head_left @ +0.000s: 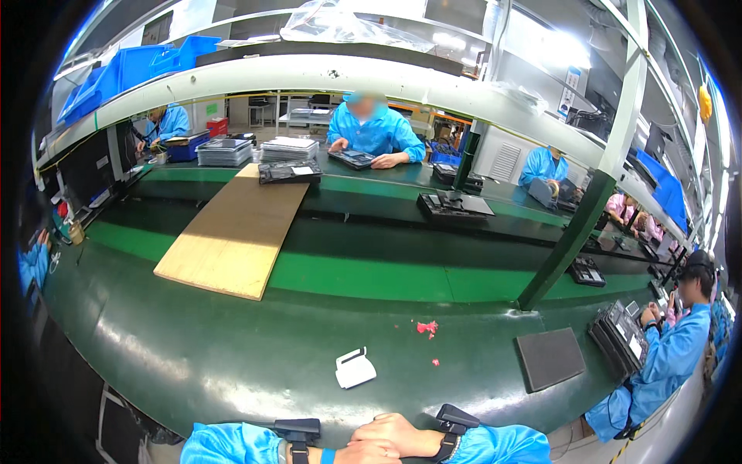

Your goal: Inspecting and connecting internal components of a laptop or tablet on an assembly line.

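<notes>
At the lower edge my left hand (366, 452) and my right hand (396, 435) are folded together, resting against the near edge of the green bench. Their fingers are closed on each other, and no object shows in them. Both wrists carry black straps with dark modules, and the left one also has a blue band. Just beyond the hands lies a small white flat piece (356, 373) with a strip folded at its top. Farther right are red scraps (426, 329) on the bench top. A dark grey square pad (550, 359) lies to their right.
A wooden board (232, 232) spans toward the conveyor, with a black device (290, 172) at its far end. Another opened device (454, 206) sits on the line. A green post (568, 240) rises at right. Co-workers in blue work opposite and at right, beside stacked devices (621, 338).
</notes>
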The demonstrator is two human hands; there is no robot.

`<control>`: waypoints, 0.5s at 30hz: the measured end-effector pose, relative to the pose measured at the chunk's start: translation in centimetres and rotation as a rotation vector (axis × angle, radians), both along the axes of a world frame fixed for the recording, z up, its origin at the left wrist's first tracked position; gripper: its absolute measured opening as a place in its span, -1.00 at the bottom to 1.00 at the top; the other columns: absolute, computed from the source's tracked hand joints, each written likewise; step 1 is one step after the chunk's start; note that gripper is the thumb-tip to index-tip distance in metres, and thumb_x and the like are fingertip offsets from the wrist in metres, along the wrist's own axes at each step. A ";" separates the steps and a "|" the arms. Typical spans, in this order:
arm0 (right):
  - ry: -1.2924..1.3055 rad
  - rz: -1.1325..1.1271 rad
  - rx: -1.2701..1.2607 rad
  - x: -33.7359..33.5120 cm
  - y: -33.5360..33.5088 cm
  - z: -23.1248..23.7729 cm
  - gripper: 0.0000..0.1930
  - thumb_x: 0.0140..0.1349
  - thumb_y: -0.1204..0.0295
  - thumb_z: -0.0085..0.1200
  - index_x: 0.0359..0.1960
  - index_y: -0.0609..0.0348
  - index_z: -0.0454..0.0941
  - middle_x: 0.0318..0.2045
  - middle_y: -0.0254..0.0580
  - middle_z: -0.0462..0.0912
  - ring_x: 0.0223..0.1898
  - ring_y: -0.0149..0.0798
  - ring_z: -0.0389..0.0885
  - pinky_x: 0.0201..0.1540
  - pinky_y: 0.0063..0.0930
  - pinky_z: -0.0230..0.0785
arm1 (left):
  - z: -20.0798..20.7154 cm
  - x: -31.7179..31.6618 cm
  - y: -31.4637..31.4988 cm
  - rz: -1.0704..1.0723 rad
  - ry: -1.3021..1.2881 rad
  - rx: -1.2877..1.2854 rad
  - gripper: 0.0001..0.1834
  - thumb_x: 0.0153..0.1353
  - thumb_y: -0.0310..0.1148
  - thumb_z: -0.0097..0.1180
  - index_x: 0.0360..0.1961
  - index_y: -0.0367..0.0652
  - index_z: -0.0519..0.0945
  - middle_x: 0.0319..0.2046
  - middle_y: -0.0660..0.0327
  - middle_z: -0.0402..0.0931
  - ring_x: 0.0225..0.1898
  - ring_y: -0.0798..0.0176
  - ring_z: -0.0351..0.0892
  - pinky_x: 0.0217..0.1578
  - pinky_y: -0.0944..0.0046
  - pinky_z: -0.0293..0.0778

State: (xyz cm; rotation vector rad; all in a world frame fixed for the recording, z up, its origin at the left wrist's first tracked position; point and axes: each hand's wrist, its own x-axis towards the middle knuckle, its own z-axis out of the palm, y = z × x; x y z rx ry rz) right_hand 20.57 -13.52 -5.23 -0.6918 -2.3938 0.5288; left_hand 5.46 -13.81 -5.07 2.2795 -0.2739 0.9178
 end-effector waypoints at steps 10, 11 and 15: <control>0.014 0.001 0.028 -0.9 -0.7 -0.6 -0.79 -0.18 0.24 -0.01 -0.59 0.08 0.32 -0.72 -0.14 0.34 -0.57 -0.04 0.40 -0.52 -0.21 0.19 | -5.2 1.0 0.8 -0.142 0.126 0.227 -0.82 -0.08 -0.23 -0.03 -0.59 -0.10 0.37 -0.58 0.25 0.37 -0.49 0.21 0.37 -0.39 0.16 0.26; 0.020 0.016 0.028 -0.8 -0.8 -0.8 -0.79 -0.18 0.24 -0.01 -0.59 0.08 0.32 -0.72 -0.14 0.34 -0.57 -0.04 0.40 -0.52 -0.21 0.19 | -5.1 1.2 0.6 -0.129 0.123 0.246 -0.82 -0.08 -0.23 -0.04 -0.59 -0.10 0.37 -0.58 0.25 0.37 -0.49 0.21 0.37 -0.39 0.16 0.26; -0.072 0.022 0.018 -0.5 -0.9 -1.0 -0.77 -0.17 0.24 0.01 -0.51 0.08 0.38 -0.63 -0.15 0.42 -0.55 -0.06 0.42 -0.46 -0.22 0.21 | -4.5 1.4 0.3 -0.094 0.108 0.315 -0.82 -0.07 -0.22 -0.05 -0.61 -0.09 0.37 -0.58 0.25 0.36 -0.49 0.20 0.35 -0.39 0.17 0.26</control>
